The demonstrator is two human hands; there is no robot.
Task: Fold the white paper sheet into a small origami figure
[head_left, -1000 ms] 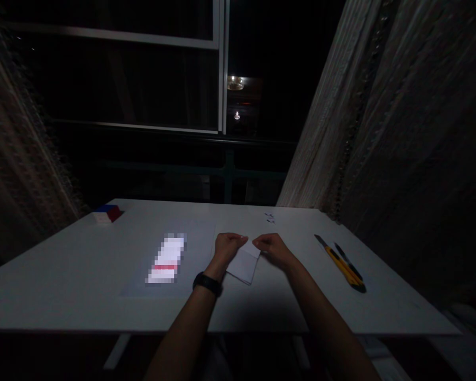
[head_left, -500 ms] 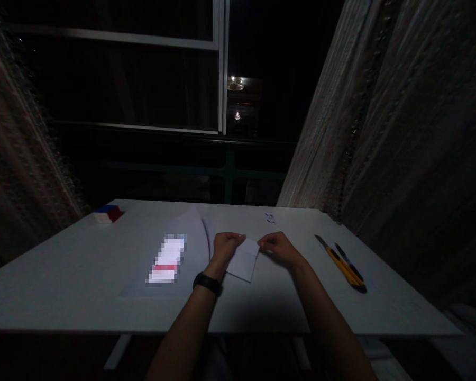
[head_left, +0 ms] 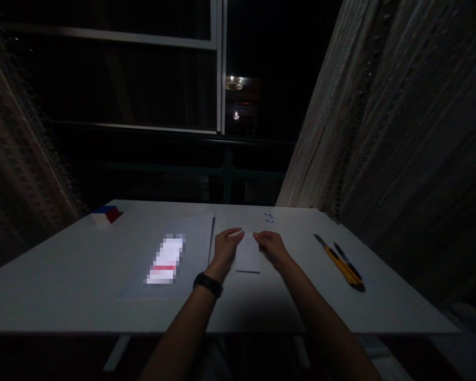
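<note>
Between my two hands is a small folded piece of white paper (head_left: 247, 255), with its near edge toward me. My left hand (head_left: 227, 247), with a black band on the wrist, pinches the paper's far left corner between thumb and fingers. At the far right corner my right hand (head_left: 271, 245) grips it the same way. Left of my hands a larger white sheet (head_left: 200, 238) lies on the table, its right edge slightly raised. On that sheet rests a bright, pixelated rectangle (head_left: 167, 259) with a red stripe.
A yellow utility knife (head_left: 341, 267) with its blade out lies at the right, beside a dark pen (head_left: 347, 259). Small marked scraps (head_left: 268, 218) sit beyond my hands. A blue, red and white cube (head_left: 107, 214) stands at the white table's (head_left: 63, 286) far left corner.
The folded paper has turned from a slant to nearly straight, and its flap line no longer shows. My right hand has shifted slightly. The large sheet's right edge lifted, then settled partly.
</note>
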